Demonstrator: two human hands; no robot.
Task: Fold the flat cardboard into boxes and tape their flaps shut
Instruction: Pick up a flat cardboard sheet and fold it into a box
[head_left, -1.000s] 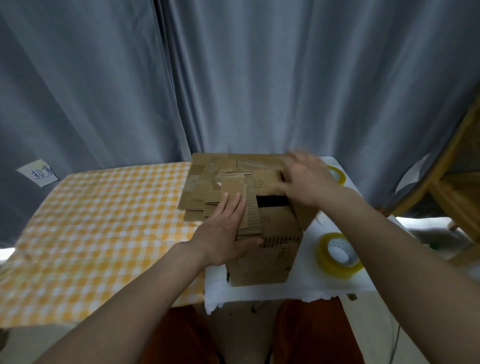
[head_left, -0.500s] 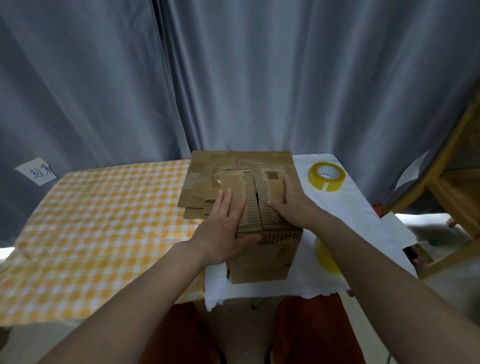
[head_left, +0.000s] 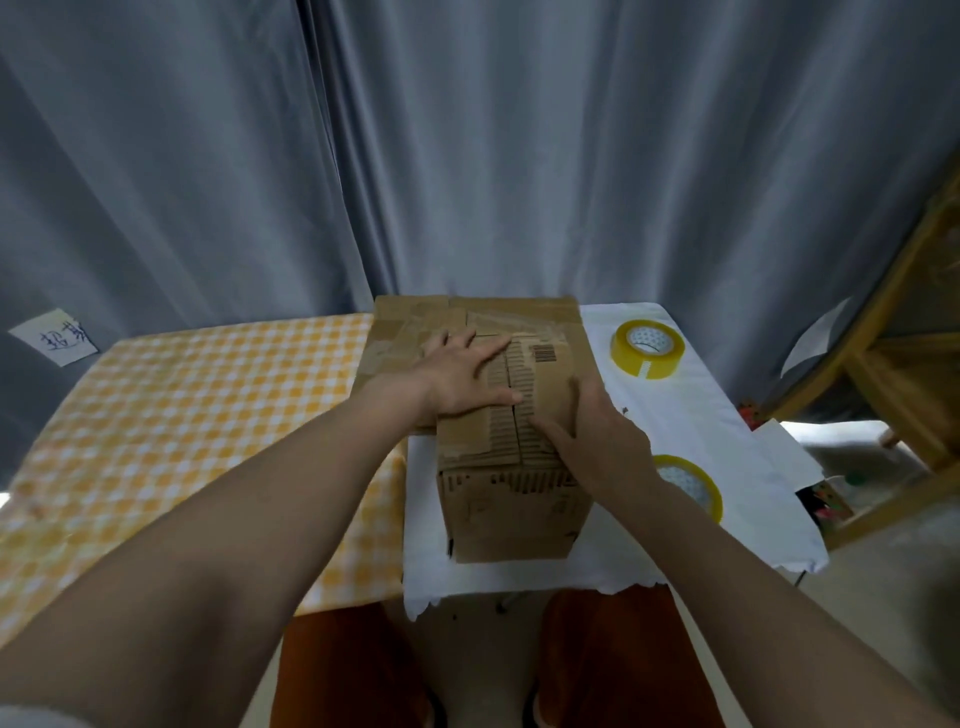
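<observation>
A brown cardboard box (head_left: 511, 514) stands upright on the white cloth (head_left: 696, 431), its two top flaps folded down and meeting at a centre seam. My left hand (head_left: 462, 376) lies flat on the left flap with straight fingers. On the right flap my right hand (head_left: 597, 434) presses down, fingers spread toward the seam. Behind the box lies a stack of flat cardboard (head_left: 415, 325). One yellow tape roll (head_left: 647, 345) sits at the far right of the cloth. A second tape roll (head_left: 691, 483) lies near my right wrist, partly hidden by my forearm.
A yellow checked tablecloth (head_left: 197, 415) covers the table to the left. Grey curtains (head_left: 467, 156) hang close behind the table. A wooden frame (head_left: 904, 374) stands at the right. A paper note (head_left: 54, 338) is pinned on the curtain at the left.
My right hand folded the right flap down, closing the open gap on top. Both hands slid over the flaps; the left moved farther back, the right came nearer.
</observation>
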